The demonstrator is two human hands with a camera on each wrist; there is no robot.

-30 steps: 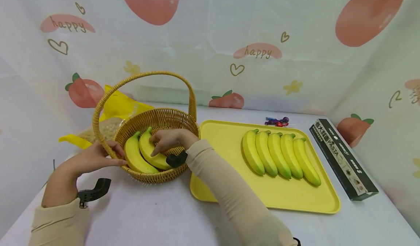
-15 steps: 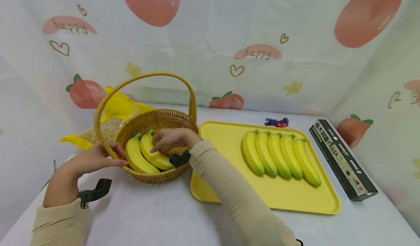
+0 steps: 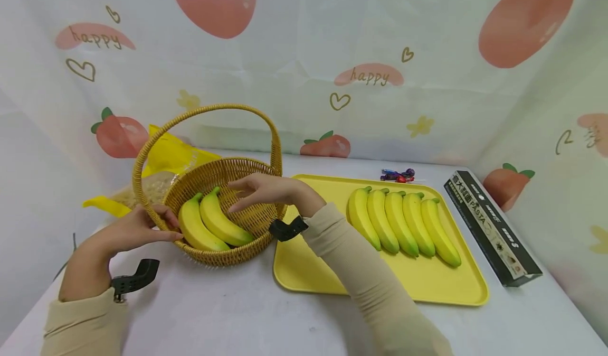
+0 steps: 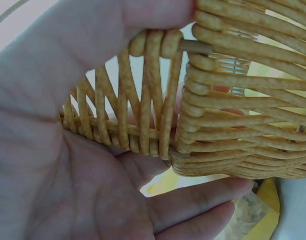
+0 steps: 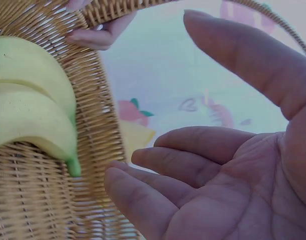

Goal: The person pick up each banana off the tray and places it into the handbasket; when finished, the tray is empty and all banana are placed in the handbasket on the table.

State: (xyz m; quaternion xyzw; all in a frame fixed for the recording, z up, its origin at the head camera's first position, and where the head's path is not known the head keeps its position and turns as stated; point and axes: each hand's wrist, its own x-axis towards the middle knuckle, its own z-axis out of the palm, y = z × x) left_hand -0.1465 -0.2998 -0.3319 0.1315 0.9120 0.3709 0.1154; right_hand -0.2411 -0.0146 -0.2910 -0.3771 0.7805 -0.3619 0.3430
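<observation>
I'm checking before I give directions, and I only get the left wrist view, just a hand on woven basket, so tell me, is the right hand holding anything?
Observer: No, the right hand holds nothing; its palm shows bare in the right wrist view.
Operator: Okay, what's inside the basket?
Observer: Two bananas lie side by side in the basket.
Operator: Anything beside it, on the right?
Observer: Yes, a yellow tray, with five more bananas lined up on it.
</observation>
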